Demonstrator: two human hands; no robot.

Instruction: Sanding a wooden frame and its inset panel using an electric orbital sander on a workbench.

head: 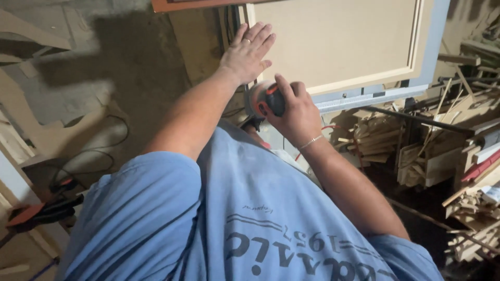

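Blue T-shirt fabric (156, 229) with dark printed lettering across its lower part fills the near view, looking down the person's own chest. At far left, a red-handled clamp (31, 213) and a black cable (99, 151) lie on the dusty floor. The left hand (246, 52) lies flat, fingers apart, on the edge of the beige cabinet door panel (338, 41), apparently to steady it. Just beside it, the right hand (294, 106) is closed around an orange-and-black sander (265, 100), pressed at the panel's lower left corner. Farther right, wood offcuts (416, 151) are heaped well apart from the hands.
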